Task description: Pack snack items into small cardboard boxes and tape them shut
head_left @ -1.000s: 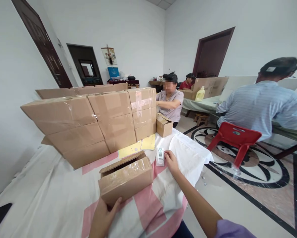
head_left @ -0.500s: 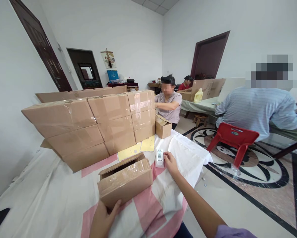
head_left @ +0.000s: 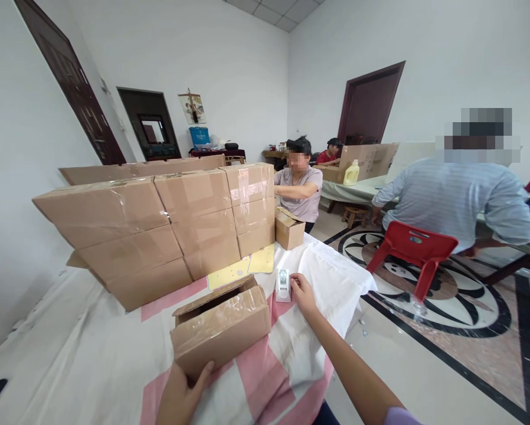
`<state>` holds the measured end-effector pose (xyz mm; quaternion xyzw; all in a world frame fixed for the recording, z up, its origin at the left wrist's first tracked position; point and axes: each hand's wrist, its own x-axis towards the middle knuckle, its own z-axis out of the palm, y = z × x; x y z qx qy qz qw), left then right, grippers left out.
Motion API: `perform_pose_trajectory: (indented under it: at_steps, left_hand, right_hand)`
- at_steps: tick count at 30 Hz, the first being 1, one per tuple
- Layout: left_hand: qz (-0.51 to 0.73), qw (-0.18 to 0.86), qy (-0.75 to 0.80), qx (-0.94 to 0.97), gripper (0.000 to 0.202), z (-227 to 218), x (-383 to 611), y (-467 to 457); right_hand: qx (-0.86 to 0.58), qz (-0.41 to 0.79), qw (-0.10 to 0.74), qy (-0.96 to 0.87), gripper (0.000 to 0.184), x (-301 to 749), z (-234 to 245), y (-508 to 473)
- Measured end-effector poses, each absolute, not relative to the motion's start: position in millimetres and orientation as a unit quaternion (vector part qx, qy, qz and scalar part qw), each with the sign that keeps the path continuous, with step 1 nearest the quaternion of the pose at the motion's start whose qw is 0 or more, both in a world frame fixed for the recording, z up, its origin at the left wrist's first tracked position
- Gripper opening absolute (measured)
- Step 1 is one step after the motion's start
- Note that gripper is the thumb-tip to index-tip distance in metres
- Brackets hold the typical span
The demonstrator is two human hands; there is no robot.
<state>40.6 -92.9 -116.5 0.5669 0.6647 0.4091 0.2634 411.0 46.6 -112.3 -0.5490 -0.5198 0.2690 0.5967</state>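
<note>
My left hand (head_left: 183,394) grips the near bottom edge of a small open cardboard box (head_left: 221,326) that lies on its side on the pink-and-white cloth-covered table (head_left: 88,366). My right hand (head_left: 302,292) reaches forward, its fingers curled against a small white packaged item (head_left: 283,284) standing on the cloth. Whether the fingers hold the item or only touch it is unclear. The box's flap is open toward the far side.
A wall of stacked taped cartons (head_left: 159,227) stands behind the box, with yellow sheets (head_left: 242,268) at its foot and another small carton (head_left: 289,228). A seated person (head_left: 298,186) works across the table. Another person (head_left: 455,198) sits on a red chair (head_left: 411,251) at the right.
The view has tilted and shifted slightly; both hands stay in nearly the same places on the box and by the white item.
</note>
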Motion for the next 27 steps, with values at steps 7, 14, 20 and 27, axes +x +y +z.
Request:
perform_pose_trajectory:
  at_steps: [7, 14, 20, 27]
  left_hand:
    - [0.400, 0.261, 0.671, 0.568, 0.070, -118.3, 39.5, -94.0]
    - [0.396, 0.264, 0.674, 0.566, 0.069, -118.8, 40.0, -93.5]
    - [0.419, 0.259, 0.661, 0.566, 0.069, -118.9, 39.8, -93.3]
    - [0.416, 0.262, 0.654, 0.575, 0.069, -124.6, 38.0, -93.8]
  right_hand:
    - [-0.548, 0.272, 0.597, -0.519, 0.027, 410.9, -111.9, 45.8]
    - [-0.550, 0.271, 0.593, -0.522, 0.026, 411.6, -111.4, 45.2]
    - [-0.550, 0.268, 0.595, -0.522, 0.027, 411.0, -112.3, 46.0]
    - [-0.552, 0.267, 0.595, -0.520, 0.028, 411.3, -114.7, 47.2]
